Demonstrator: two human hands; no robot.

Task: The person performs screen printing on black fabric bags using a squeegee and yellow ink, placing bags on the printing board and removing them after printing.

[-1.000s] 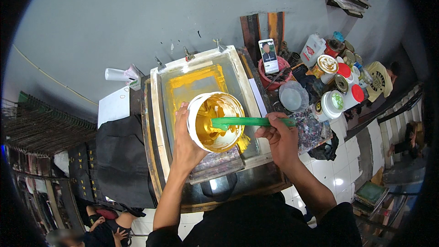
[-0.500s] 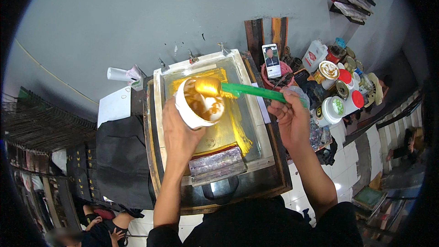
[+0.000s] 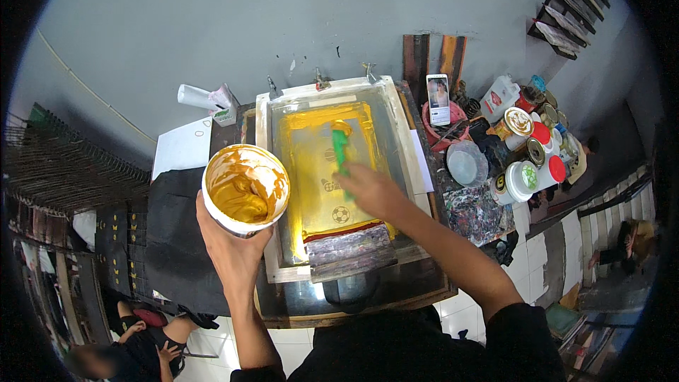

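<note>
My left hand [image 3: 233, 247] grips a white tub [image 3: 245, 189] from below and the side, left of the screen. Golden-yellow ink coats its inside. In my right hand [image 3: 372, 189] is a green-handled spatula [image 3: 340, 147], its ink-covered head low over the upper middle of the printing screen [image 3: 262, 122]. Motion blurs that hand, and whether the head touches the mesh I cannot tell. Yellow ink is smeared along the mesh edges around small ball-like designs. Across the screen's near end lies a stained squeegee [image 3: 352, 252], with ink along its far edge.
Clamps [image 3: 322, 79] hold the screen's far edge. To the right are a phone [image 3: 438, 99] propped in a pink basket [image 3: 433, 138], a clear bowl [image 3: 467, 163] and several ink tubs [image 3: 521, 180]. Black cloth [image 3: 173, 233] lies left. Another person [image 3: 145, 346] sits at lower left.
The tub has moved left and away from above the screen. The spatula has left the tub and dropped toward the mesh, its handle now pointing toward me. The view has shifted slightly.
</note>
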